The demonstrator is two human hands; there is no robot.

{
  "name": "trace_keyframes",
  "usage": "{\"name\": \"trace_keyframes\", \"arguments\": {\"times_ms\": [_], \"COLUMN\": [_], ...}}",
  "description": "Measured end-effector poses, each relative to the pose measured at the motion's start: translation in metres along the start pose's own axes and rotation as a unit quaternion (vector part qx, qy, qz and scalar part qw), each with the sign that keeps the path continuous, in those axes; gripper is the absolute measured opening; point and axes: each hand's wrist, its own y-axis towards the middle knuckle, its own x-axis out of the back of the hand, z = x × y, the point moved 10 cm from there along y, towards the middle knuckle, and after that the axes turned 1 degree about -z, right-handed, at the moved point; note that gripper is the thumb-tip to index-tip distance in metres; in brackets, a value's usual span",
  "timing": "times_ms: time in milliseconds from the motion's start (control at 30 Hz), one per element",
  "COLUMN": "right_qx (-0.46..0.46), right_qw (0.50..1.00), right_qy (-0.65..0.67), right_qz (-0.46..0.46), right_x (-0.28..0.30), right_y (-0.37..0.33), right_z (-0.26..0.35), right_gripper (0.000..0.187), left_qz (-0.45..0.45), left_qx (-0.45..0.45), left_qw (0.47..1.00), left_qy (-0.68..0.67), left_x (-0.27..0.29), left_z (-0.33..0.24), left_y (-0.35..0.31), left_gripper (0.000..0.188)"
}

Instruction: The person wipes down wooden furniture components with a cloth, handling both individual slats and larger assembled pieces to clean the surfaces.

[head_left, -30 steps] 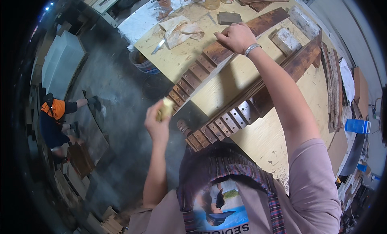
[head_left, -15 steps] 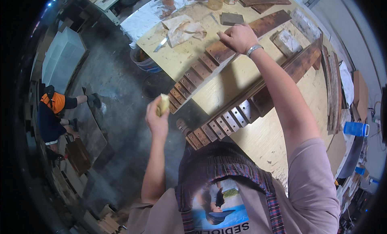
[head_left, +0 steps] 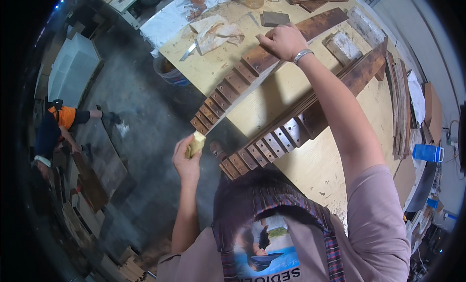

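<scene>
Stepped stack of drilled brown boards (head_left: 236, 83) lies slantwise on bench (head_left: 315, 170), lower end overhanging edge. Right hand (head_left: 287, 41) clasps its upper part, fingers curled. Left hand (head_left: 186, 158) grips yellow pad (head_left: 196, 145), perhaps sponge, at lower end. Second stepped stack (head_left: 310, 120) nearer body, likewise overhanging. Beyond: stained cloth (head_left: 218, 36), dark block (head_left: 274, 19).

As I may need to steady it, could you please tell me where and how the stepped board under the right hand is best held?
Probably grip the stepped board by its plain far stretch, from above, spanning both long edges: that part is unstepped and over the table. Its stepped, drilled end juts past the table, near the yellowish pad in the left hand.
</scene>
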Motion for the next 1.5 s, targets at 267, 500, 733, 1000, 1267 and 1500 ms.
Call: {"name": "trace_keyframes", "arguments": {"times_ms": [267, 500, 733, 1000, 1267, 1500], "right_qx": [0.002, 0.021, 0.014, -0.020, -0.029, -0.030], "right_qw": [0.998, 0.965, 0.998, 0.998, 0.997, 0.998], "right_qy": [0.027, 0.204, 0.044, 0.059, 0.059, 0.060], "right_qz": [0.059, -0.164, 0.054, 0.023, 0.030, 0.016], "right_x": [0.006, 0.058, 0.059, 0.049, 0.053, 0.049], "right_y": [0.002, -0.038, -0.170, -0.175, -0.178, -0.176], "right_z": [0.011, -0.014, -0.011, -0.010, -0.013, -0.016], "right_gripper": [0.058, 0.039, 0.040, 0.053, 0.050, 0.049], "left_qz": [-0.077, -0.012, 0.133, 0.114, 0.123, 0.185], "left_qx": [-0.125, -0.116, -0.304, -0.350, -0.354, -0.361], "left_qw": [0.973, 0.992, 0.943, 0.924, 0.925, 0.912], "left_qy": [0.180, 0.038, 0.018, 0.099, 0.060, 0.067], "left_x": [0.030, 0.012, -0.089, -0.143, -0.135, -0.144], "left_z": [-0.048, -0.080, -0.231, -0.260, -0.285, -0.277], "left_y": [0.072, 0.044, -0.008, -0.036, -0.032, -0.076], "left_gripper": [0.052, 0.048, 0.047, 0.044, 0.041, 0.039]}}
